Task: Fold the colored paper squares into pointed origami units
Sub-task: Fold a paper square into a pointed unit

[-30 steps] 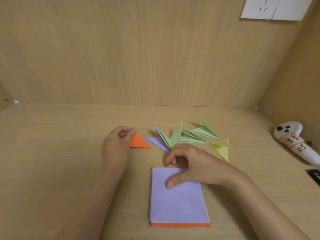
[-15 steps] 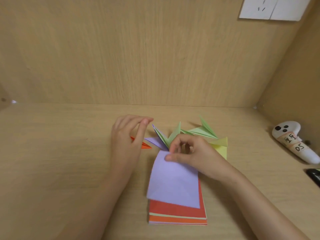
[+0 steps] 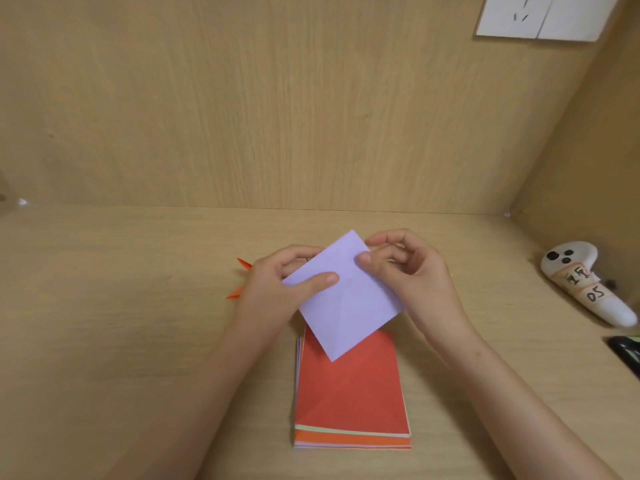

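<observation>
A lilac paper square [image 3: 349, 306] is held above the desk, turned like a diamond. My left hand [image 3: 277, 289] pinches its left edge, thumb on top. My right hand [image 3: 412, 275] pinches its upper right edge between thumb and fingers. Below it lies the stack of colored paper squares [image 3: 349, 393], with a red sheet on top. The tips of an orange folded unit [image 3: 240, 277] poke out left of my left hand. The paper and my hands hide the other folded units.
A white controller with a taped label [image 3: 585, 282] lies at the right by the side wall. A dark object [image 3: 625, 351] sits at the right edge. A white wall socket [image 3: 540, 15] is on the back panel.
My right hand lifted the lilac sheet off the stack and turned it. My left hand left the orange unit and took hold of the sheet's left edge. The red sheet is uncovered.
</observation>
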